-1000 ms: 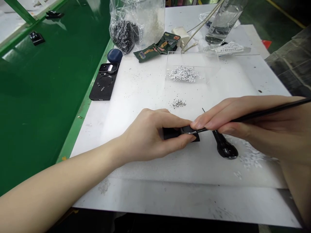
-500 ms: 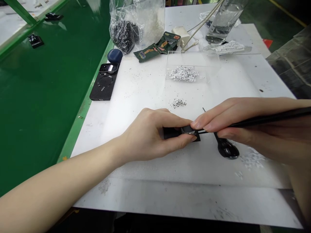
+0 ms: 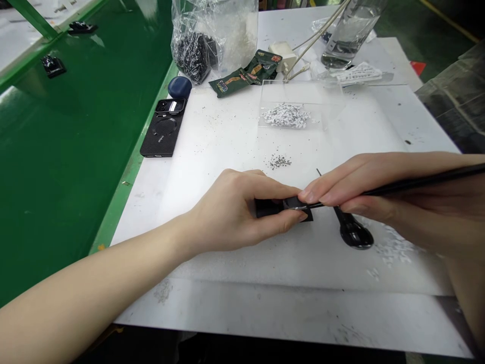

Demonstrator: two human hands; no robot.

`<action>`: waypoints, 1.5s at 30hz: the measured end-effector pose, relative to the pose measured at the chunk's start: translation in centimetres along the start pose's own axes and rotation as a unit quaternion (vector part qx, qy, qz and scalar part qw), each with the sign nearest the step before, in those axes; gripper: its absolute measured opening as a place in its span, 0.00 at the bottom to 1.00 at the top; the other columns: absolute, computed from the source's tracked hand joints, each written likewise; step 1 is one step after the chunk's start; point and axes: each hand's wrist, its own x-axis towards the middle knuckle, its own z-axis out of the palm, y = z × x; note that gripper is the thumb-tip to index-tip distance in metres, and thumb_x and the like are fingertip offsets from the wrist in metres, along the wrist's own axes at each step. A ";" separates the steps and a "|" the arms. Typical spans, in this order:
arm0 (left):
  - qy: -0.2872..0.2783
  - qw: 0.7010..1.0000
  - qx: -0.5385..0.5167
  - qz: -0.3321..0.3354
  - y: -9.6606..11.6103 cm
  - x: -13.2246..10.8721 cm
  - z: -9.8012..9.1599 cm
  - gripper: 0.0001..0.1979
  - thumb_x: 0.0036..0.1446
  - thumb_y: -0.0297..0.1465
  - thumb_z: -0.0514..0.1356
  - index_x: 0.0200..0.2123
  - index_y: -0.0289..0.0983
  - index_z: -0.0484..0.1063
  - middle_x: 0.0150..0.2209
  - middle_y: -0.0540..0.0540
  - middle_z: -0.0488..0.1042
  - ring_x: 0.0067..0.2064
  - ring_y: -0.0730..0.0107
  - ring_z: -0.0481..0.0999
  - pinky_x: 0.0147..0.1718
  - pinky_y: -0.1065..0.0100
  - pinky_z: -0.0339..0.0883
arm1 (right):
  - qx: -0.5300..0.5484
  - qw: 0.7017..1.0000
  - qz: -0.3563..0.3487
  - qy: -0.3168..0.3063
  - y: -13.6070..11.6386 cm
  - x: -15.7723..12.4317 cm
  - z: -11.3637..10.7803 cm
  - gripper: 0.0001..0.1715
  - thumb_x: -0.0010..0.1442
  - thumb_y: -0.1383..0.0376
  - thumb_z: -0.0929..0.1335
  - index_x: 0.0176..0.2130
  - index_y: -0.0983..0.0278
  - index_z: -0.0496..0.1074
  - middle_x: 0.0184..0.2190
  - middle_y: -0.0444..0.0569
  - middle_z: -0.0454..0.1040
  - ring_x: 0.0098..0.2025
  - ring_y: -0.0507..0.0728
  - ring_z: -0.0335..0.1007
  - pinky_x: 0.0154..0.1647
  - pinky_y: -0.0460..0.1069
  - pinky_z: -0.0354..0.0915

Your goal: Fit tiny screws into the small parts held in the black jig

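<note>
My left hand [image 3: 235, 210] is closed, thumb and fingers gripping a small black block-like part [image 3: 294, 203] low over the white work mat. Much of that part is hidden by the fingers. From the right, my right hand [image 3: 394, 194] pinches slim black tweezers [image 3: 428, 180], whose tips touch the part's right end. The fingertips of both hands meet there. Just below my right hand lies a glossy black spoon-shaped piece [image 3: 356, 232]. Loose white bits [image 3: 394, 247] are scattered to its right, and tiny dark bits [image 3: 279, 162] sit beyond my hands.
A clear tray [image 3: 261, 119] holds white bits [image 3: 287, 116]. Behind it are green wrappers [image 3: 231, 83], a plastic bag [image 3: 215, 40], a white charger [image 3: 282, 53] and a water bottle [image 3: 348, 35]. A phone [image 3: 162, 129] and blue case [image 3: 179, 87] border the green conveyor [image 3: 76, 167], which carries black parts [image 3: 53, 65].
The black parts on the green conveyor have shifted slightly left and toward me. The tweezers' tips have moved slightly at the part; both hands stay almost still.
</note>
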 end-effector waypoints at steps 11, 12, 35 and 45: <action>0.027 1.000 0.010 0.010 -0.2 -0.1 0.3 0.09 0.58 0.27 0.65 0.42 0.31 0.81 0.35 0.46 0.83 0.33 0.73 0.78 0.31 0.73 0.70 | -0.025 0.999 0.004 0.034 -0.7 0.6 0.2 0.07 0.60 0.68 0.72 0.38 0.56 0.80 0.38 0.47 0.83 0.42 0.62 0.80 0.41 0.56 0.76; 0.033 0.999 0.012 0.008 -0.2 -0.1 0.3 0.09 0.58 0.27 0.65 0.42 0.31 0.81 0.34 0.47 0.83 0.33 0.73 0.78 0.31 0.73 0.70 | -0.019 0.999 0.009 0.034 -0.7 0.6 0.2 0.07 0.60 0.68 0.72 0.38 0.56 0.80 0.38 0.48 0.82 0.42 0.62 0.80 0.41 0.56 0.76; 0.053 0.998 0.031 0.015 -0.2 -0.1 0.6 0.08 0.59 0.30 0.66 0.40 0.34 0.81 0.35 0.47 0.83 0.34 0.71 0.80 0.32 0.71 0.71 | 0.000 1.000 0.018 0.021 -0.4 0.6 0.1 0.06 0.61 0.67 0.72 0.38 0.56 0.80 0.37 0.47 0.82 0.41 0.61 0.80 0.39 0.54 0.77; 0.054 0.997 0.051 0.015 -0.2 -0.1 0.5 0.08 0.58 0.30 0.66 0.40 0.34 0.81 0.34 0.47 0.83 0.33 0.72 0.79 0.32 0.72 0.72 | 0.006 1.000 0.006 0.017 -0.2 0.7 0.3 0.08 0.60 0.69 0.72 0.39 0.56 0.80 0.37 0.48 0.82 0.41 0.61 0.80 0.39 0.53 0.78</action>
